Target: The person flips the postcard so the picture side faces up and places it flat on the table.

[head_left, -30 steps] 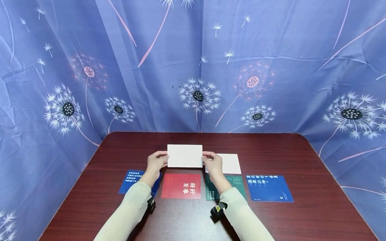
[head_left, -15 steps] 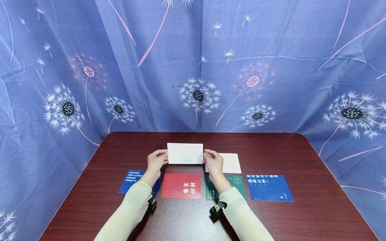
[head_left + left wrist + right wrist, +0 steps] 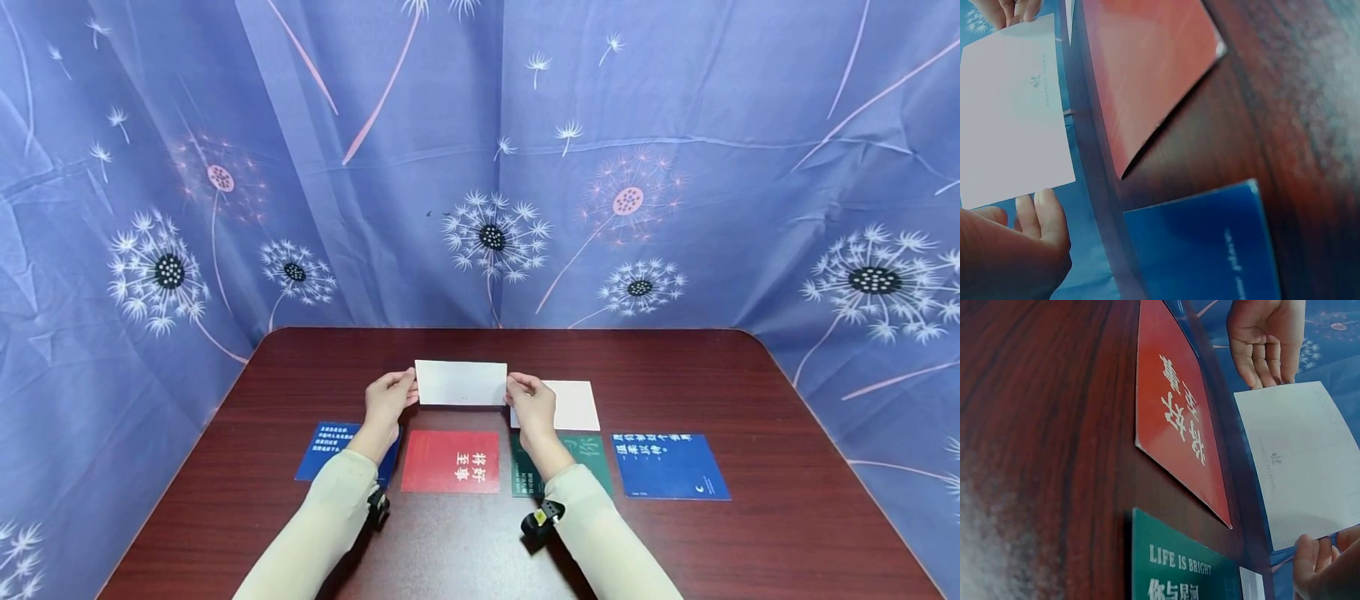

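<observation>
A white postcard is held up over the far half of the table, its pale side facing the head camera. My left hand pinches its left edge between thumb and fingers, while my right hand pinches the right edge. In the left wrist view faint small print shows near one edge of the postcard, with my left hand at its lower end. The right wrist view shows thin printed lines on the postcard and my right hand gripping the near end.
On the dark red wooden table lie a blue card at left, a red card, a green card and another blue card at right. A white card lies behind the green one. A dandelion-patterned curtain surrounds the table.
The postcard has tilted, so its face looks shorter from top to bottom in the head view. Both hands keep their pinch with only slight movement; the cards on the table stay put.
</observation>
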`<state>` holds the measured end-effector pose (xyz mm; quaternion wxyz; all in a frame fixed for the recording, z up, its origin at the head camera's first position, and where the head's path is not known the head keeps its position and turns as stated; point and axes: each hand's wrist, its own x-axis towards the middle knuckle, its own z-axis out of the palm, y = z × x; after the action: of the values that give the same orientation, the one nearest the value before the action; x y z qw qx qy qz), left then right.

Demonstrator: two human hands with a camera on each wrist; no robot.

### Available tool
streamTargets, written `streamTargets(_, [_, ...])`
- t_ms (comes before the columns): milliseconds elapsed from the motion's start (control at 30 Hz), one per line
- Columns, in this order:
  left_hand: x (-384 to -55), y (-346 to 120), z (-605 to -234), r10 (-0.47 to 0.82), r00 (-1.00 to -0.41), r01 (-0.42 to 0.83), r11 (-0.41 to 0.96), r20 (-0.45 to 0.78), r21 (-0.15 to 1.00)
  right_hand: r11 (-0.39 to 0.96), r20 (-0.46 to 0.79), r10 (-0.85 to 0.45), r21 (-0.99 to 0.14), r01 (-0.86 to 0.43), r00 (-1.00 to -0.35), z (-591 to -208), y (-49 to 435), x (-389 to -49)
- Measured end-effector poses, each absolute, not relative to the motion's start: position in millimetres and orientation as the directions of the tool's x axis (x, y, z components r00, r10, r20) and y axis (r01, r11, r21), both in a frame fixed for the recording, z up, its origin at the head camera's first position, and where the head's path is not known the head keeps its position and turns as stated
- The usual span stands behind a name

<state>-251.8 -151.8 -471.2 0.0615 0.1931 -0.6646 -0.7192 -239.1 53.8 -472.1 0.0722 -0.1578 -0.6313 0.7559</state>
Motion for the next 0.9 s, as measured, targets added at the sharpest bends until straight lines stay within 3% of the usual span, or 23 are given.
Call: streamTargets(900, [-248.5,-154.7,-469.1,-0.278,-0.926,-0.198,-0.215,-0.254,0.956,-0.213,-0.139,0.292,-0.974,0.077,-0.946,-475.0,55.2,-240.1])
